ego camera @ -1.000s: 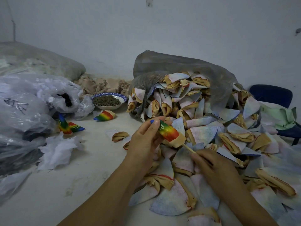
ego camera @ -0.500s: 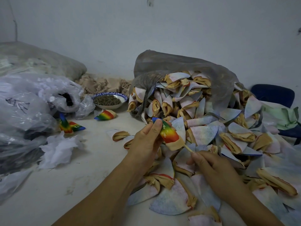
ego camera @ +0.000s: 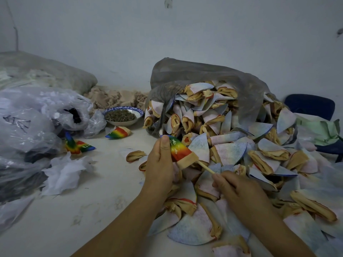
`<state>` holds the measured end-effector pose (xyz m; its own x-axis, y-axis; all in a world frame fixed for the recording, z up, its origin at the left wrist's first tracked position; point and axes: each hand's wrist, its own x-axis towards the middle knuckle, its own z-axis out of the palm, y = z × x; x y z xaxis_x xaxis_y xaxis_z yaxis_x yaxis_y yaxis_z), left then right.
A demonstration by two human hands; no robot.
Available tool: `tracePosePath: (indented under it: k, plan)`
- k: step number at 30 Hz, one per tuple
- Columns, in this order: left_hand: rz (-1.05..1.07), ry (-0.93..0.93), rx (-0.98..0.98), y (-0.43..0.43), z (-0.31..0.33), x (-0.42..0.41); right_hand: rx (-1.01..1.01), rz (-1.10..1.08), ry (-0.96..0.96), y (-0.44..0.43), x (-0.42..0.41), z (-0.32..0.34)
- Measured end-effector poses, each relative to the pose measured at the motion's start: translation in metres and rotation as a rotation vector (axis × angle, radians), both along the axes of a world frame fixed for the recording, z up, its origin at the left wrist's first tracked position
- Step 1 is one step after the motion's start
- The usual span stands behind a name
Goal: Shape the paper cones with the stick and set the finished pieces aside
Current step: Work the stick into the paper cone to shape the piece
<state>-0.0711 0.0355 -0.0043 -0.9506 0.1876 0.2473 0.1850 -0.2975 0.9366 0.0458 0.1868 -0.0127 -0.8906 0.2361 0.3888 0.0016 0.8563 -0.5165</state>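
**rainbow cone on the stick, held between both hands**

nearest the camera, a heap of flat pale paper pieces with tan folded edges [ego camera: 194, 229] covers the right part of the whitish surface [ego camera: 83, 210]. above it, the right hand [ego camera: 239, 190] curls its fingers round the lower end of a thin pale wooden stick [ego camera: 206, 167]. the stick's upper end goes into the tan open mouth of a rainbow-coloured paper cone [ego camera: 179, 150]. the left hand [ego camera: 159, 167] pinches this cone near its blue tip, thumb on top. the cone is lifted above the heap, its tip tilted up and to the left. further left on the surface lie three more rainbow cones [ego camera: 118, 132], near crumpled white tissue [ego camera: 63, 171] and clear plastic bags [ego camera: 27, 123]. behind them stands a blue-rimmed bowl of dark pellets [ego camera: 123, 115]. a grey plastic sack [ego camera: 204, 76] spills more pale pieces by the wall.
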Motion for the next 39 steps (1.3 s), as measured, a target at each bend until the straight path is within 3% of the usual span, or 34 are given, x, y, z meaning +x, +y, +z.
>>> tracePosePath:
  k: [6, 11, 17, 21, 25, 27, 29, 31, 35, 39]
  plan:
    - [-0.144, 0.081, -0.103, -0.003, 0.002, -0.003, 0.190, -0.079, 0.095, 0.000, 0.003, 0.003]
    - [-0.294, 0.043, -0.136, -0.005, 0.000, -0.006, 0.297, -0.148, 0.197, 0.004, 0.007, 0.009]
    - [-0.313, 0.046, -0.262, -0.007, 0.000, -0.007, 0.492, -0.273, 0.222, 0.015, 0.013, 0.021]
    - [-0.394, 0.097, -0.259, -0.008, 0.002, -0.001, 0.652, -0.281, 0.407, 0.021, 0.018, 0.036]
    - [-0.381, 0.105, -0.182, -0.006, -0.001, -0.001, 0.488, -0.317, 0.277, 0.013, 0.020, 0.034]
    - [-0.351, -0.002, -0.020, -0.007, 0.000, -0.004, 0.334, -0.299, 0.143, 0.008, 0.015, 0.028]
    - [-0.346, -0.121, 0.173, -0.008, 0.002, -0.006, 0.271, -0.280, 0.135, 0.007, 0.013, 0.024]
    - [-0.338, -0.174, 0.241, -0.010, 0.003, -0.008, 0.254, -0.252, 0.143, 0.009, 0.013, 0.024]
    - [-0.373, -0.199, 0.236, -0.008, 0.002, -0.008, 0.243, -0.274, 0.145, 0.015, 0.014, 0.022]
    - [-0.351, -0.149, 0.062, -0.009, 0.000, -0.010, 0.314, -0.285, 0.248, 0.017, 0.014, 0.019]
